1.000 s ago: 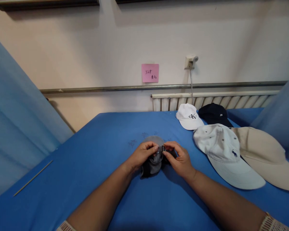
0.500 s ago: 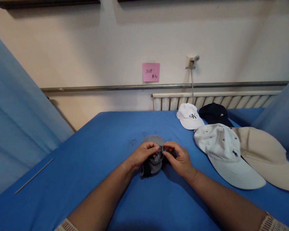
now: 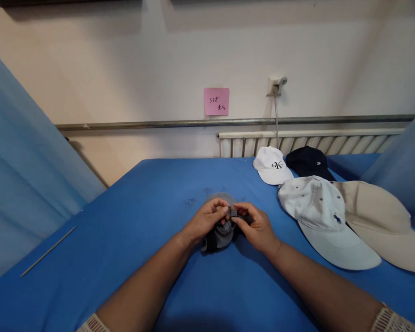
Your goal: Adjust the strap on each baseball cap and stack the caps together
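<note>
A grey and black cap [image 3: 224, 239] lies on the blue cloth in front of me, partly covered by my hands. Its back strap [image 3: 233, 213], with what looks like a small buckle, is raised between my fingertips. My left hand [image 3: 204, 220] pinches the strap from the left, thumb against fingers. From the right, my right hand [image 3: 258, 228] grips the strap between thumb and fingers close to the buckle. The fingers hide the strap's ends in part.
To the right lie a white cap [image 3: 271, 173], a dark navy cap [image 3: 307, 161], a pale grey cap [image 3: 313, 207] and a beige cap [image 3: 373, 210]. A thin stick [image 3: 48, 251] rests at the left. A radiator [image 3: 325, 140] stands behind the blue-covered table [image 3: 124, 221].
The fingers of both hands have shifted slightly at the strap, with the left fingertips a little more curled. The cap stays in its place.
</note>
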Demonstrator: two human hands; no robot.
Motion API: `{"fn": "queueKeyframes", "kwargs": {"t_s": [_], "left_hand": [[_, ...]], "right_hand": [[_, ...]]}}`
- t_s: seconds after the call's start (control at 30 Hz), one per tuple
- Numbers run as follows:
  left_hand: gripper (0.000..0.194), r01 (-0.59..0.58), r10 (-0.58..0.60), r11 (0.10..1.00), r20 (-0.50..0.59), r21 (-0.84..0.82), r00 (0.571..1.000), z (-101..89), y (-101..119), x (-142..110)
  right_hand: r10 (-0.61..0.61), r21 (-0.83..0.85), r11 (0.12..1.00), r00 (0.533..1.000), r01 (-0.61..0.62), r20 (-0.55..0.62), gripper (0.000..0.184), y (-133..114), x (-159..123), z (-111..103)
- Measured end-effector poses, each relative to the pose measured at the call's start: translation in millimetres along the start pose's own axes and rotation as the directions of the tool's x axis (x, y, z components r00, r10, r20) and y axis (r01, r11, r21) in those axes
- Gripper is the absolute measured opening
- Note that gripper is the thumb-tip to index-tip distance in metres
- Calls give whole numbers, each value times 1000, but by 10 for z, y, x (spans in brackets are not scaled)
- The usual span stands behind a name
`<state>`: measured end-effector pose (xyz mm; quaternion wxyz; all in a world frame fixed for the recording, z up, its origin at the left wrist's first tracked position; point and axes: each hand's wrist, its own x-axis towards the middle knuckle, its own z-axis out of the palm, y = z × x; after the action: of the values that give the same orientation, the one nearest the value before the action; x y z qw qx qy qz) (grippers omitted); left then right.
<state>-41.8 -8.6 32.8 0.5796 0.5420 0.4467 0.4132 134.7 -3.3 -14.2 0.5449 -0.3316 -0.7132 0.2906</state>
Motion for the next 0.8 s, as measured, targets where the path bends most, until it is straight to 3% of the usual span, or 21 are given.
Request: {"fn": "queueKeyframes", "kwargs": {"t_s": [0.2, 0.37, 0.63, 0.8], "left_hand": [[29, -184, 190, 953, 2, 242, 982, 14, 48, -22], [22, -230, 286, 867, -64, 443, 956, 58, 72, -68], [25, -355, 402, 715, 60, 602, 913, 120, 87, -135], [22, -368, 396, 635, 123, 679, 910, 90, 65, -124]], "right_hand": [[54, -2, 999, 999, -54, -5, 22, 16, 2, -9], [37, 74, 997, 999, -38, 16, 22, -19, -1, -46], [5, 139, 990, 1000, -7, 16, 9, 17, 9, -36], [35, 190, 981, 999, -33, -6, 9, 13, -3, -19]]}}
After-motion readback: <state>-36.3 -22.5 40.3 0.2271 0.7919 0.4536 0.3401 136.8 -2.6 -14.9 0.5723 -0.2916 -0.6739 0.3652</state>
